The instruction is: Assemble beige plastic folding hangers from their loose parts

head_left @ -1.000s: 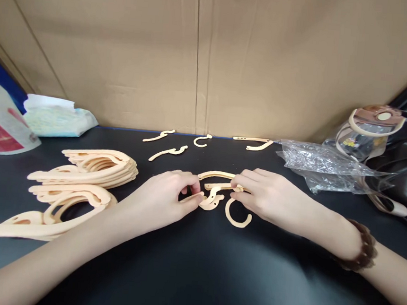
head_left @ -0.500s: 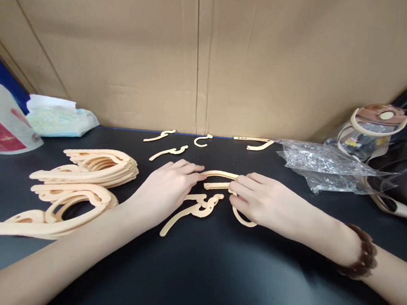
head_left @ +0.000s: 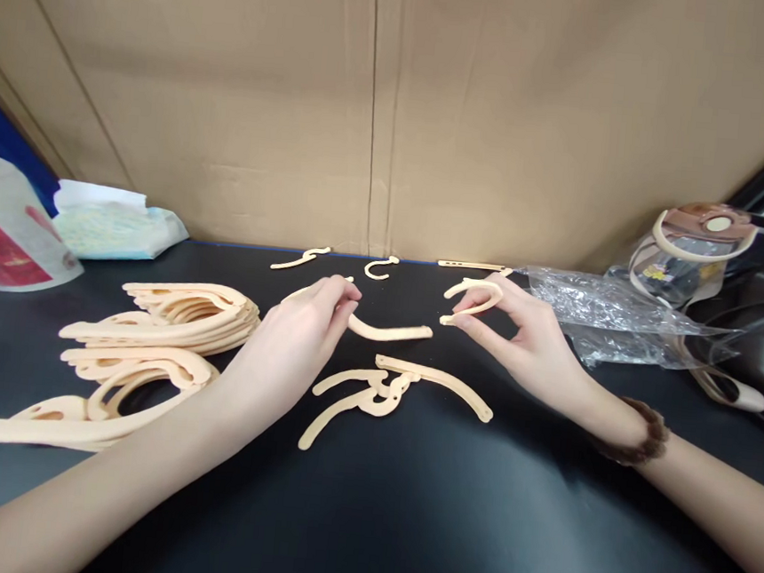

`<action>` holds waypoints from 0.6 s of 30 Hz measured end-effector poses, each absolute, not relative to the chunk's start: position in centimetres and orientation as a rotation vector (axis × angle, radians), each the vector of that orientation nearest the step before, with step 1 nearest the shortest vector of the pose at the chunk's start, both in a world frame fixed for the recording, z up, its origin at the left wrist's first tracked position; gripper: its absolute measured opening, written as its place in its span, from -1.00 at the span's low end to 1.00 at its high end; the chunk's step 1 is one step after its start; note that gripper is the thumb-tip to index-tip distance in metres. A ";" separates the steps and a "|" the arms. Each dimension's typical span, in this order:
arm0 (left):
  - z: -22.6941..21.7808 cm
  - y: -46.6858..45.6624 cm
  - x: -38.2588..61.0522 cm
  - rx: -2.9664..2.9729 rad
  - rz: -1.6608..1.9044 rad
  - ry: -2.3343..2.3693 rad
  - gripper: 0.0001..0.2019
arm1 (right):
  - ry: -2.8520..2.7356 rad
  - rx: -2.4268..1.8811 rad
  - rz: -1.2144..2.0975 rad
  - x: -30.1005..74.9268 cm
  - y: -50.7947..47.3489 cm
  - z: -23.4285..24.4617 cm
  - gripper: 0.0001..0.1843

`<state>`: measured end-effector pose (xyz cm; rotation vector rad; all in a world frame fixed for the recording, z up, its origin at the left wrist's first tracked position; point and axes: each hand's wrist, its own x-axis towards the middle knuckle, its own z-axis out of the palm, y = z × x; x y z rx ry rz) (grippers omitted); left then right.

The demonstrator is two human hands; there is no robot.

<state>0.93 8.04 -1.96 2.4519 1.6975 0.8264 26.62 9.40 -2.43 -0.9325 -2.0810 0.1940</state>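
Observation:
My left hand (head_left: 312,325) pinches a pale, curved folding-hanger arm (head_left: 388,330) just above the table, its free end toward the right. A hanger hook (head_left: 483,309) is between the thumb and fingers of my right hand (head_left: 519,325), its curve facing left. Below and between the hands lies a loose hanger arm (head_left: 444,378), slanting down to the right. Its left part meets several overlapping pale hanger pieces (head_left: 376,399) on the table. My left fingers partly cover another small piece behind them.
Stacks of folded hangers (head_left: 185,314) lie on the left of the black table (head_left: 348,515). More hanger parts (head_left: 378,268) lie along the cardboard wall (head_left: 270,107). Clear plastic bags (head_left: 594,309) and a clear bottle (head_left: 685,259) stand right; a tissue pack (head_left: 120,223) is left.
My right hand has moved up and away with the hook. My left hand now holds up one arm. Another arm lies beside the overlapping pieces where my right hand was.

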 end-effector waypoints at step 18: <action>0.4 6.2 1.7 1.863 1.350 1.124 -0.74 | -1.846 -0.978 0.968 25.8 9.0 -2.8 -0.78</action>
